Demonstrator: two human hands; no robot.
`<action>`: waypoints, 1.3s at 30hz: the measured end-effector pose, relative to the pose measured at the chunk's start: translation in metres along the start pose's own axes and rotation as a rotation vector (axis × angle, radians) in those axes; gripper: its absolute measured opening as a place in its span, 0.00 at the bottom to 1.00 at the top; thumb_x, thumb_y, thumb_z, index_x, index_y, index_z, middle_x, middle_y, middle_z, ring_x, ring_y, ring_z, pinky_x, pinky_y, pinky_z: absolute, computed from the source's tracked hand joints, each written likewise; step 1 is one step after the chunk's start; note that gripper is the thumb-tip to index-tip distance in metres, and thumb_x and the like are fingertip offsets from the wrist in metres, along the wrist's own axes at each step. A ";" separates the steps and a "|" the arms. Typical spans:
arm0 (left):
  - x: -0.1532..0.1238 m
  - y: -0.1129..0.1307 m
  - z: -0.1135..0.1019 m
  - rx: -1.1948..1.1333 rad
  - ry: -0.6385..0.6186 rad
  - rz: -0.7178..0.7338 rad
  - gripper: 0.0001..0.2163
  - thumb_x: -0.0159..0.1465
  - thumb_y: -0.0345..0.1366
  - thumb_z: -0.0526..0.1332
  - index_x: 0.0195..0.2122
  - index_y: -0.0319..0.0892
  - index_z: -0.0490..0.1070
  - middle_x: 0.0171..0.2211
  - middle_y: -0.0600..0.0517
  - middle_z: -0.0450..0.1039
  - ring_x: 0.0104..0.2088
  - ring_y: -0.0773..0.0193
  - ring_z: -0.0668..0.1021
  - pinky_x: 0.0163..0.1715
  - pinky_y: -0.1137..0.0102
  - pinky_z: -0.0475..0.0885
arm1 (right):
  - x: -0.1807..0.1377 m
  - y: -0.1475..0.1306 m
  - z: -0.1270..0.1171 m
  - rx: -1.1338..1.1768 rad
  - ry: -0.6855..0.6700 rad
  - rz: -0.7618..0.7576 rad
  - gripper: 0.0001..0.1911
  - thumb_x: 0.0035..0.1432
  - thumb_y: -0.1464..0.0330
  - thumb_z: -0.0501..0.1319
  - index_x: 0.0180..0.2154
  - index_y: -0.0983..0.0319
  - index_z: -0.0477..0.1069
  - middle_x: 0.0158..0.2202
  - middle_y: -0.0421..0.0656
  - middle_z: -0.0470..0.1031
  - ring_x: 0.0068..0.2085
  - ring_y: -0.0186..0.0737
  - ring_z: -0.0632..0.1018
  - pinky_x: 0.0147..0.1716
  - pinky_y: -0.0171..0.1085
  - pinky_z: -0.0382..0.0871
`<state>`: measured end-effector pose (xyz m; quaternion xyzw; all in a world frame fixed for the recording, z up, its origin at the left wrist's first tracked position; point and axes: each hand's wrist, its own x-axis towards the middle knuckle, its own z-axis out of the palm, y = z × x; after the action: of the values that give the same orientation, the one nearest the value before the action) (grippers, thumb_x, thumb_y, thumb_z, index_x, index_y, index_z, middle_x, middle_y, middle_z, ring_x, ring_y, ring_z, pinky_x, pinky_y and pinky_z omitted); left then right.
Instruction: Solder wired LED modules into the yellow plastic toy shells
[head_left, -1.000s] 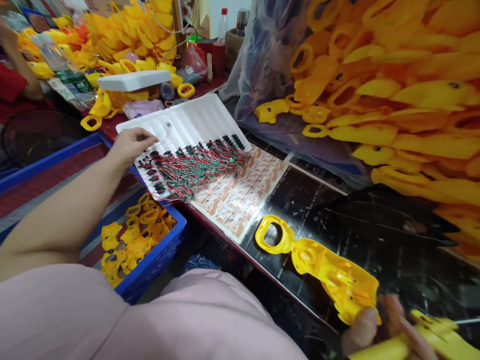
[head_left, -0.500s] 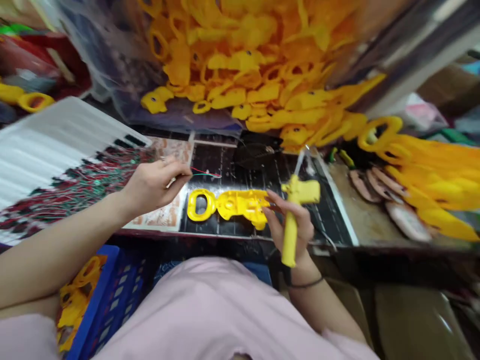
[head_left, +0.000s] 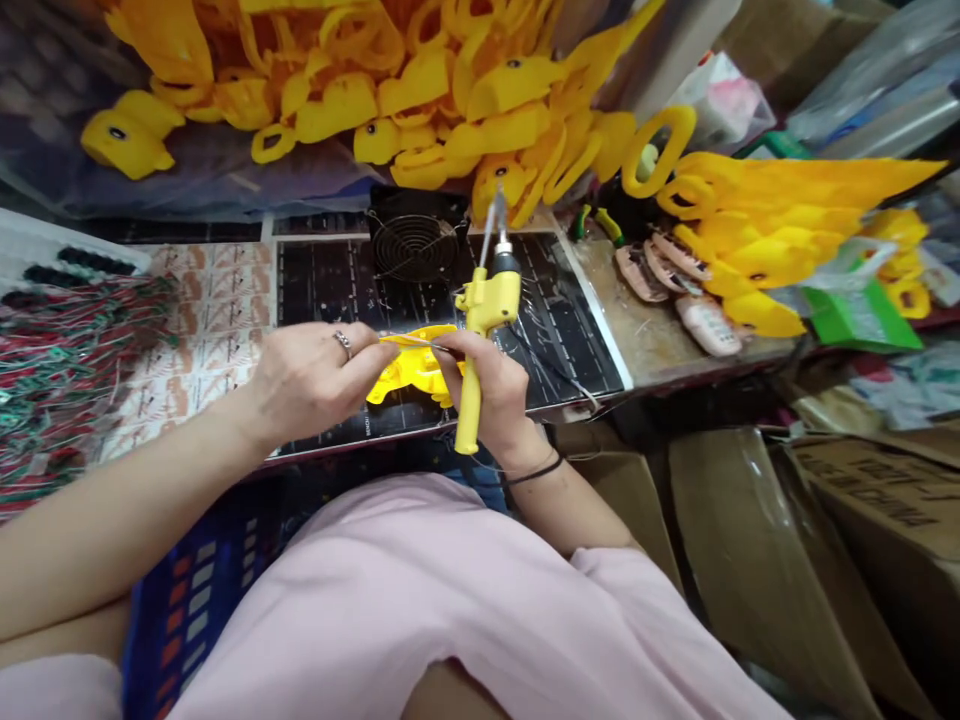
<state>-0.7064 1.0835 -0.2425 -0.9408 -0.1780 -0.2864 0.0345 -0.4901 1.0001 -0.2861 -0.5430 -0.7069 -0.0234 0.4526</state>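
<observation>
Yellow shell (head_left: pixel 417 375) lies on the black tabletop (head_left: pixel 330 290). The left hand (head_left: pixel 319 378) pinches a thin wire (head_left: pixel 418 342) just above it. The right hand (head_left: pixel 495 385) is wrapped around a glue gun (head_left: pixel 493 300), and its fingertips are at the other end of the wire. The 2 hands are close to each other and hide bits of the shell. Behind it sits a black fan (head_left: pixel 415 240).
</observation>
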 end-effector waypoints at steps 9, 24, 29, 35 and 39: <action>0.012 -0.009 0.016 -0.418 -0.002 -0.523 0.15 0.73 0.41 0.56 0.55 0.50 0.78 0.58 0.50 0.79 0.62 0.54 0.77 0.64 0.54 0.72 | -0.009 -0.003 0.007 0.156 0.189 -0.022 0.17 0.68 0.72 0.63 0.55 0.54 0.64 0.43 0.40 0.82 0.42 0.36 0.86 0.41 0.34 0.86; 0.020 0.019 0.041 -0.863 0.043 -0.461 0.15 0.71 0.40 0.60 0.52 0.44 0.83 0.55 0.44 0.82 0.57 0.54 0.82 0.60 0.59 0.77 | -0.005 -0.005 0.013 0.245 0.253 0.113 0.17 0.67 0.74 0.64 0.53 0.56 0.64 0.40 0.38 0.79 0.38 0.32 0.85 0.40 0.29 0.84; 0.032 0.028 0.044 -1.150 0.156 -0.815 0.18 0.61 0.54 0.71 0.35 0.43 0.86 0.40 0.45 0.85 0.44 0.54 0.85 0.49 0.62 0.81 | -0.003 -0.015 0.017 0.245 0.243 0.099 0.16 0.69 0.72 0.63 0.54 0.54 0.63 0.41 0.37 0.78 0.37 0.33 0.86 0.39 0.31 0.86; 0.037 0.022 0.034 -1.504 0.186 -1.004 0.23 0.48 0.57 0.79 0.28 0.41 0.81 0.31 0.48 0.82 0.36 0.58 0.83 0.42 0.63 0.79 | 0.001 -0.010 0.006 0.215 0.197 -0.003 0.19 0.67 0.70 0.67 0.55 0.53 0.65 0.44 0.38 0.82 0.41 0.36 0.87 0.42 0.34 0.86; 0.032 0.002 0.023 -1.467 0.232 -0.981 0.21 0.46 0.54 0.81 0.26 0.43 0.79 0.29 0.52 0.79 0.33 0.64 0.80 0.41 0.65 0.77 | -0.007 0.021 -0.009 0.050 0.104 -0.010 0.21 0.66 0.66 0.68 0.56 0.54 0.65 0.54 0.46 0.82 0.53 0.44 0.85 0.53 0.42 0.85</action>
<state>-0.6683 1.0955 -0.2436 -0.5091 -0.3283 -0.4042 -0.6854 -0.4681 0.9989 -0.2952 -0.5260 -0.6856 -0.0364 0.5020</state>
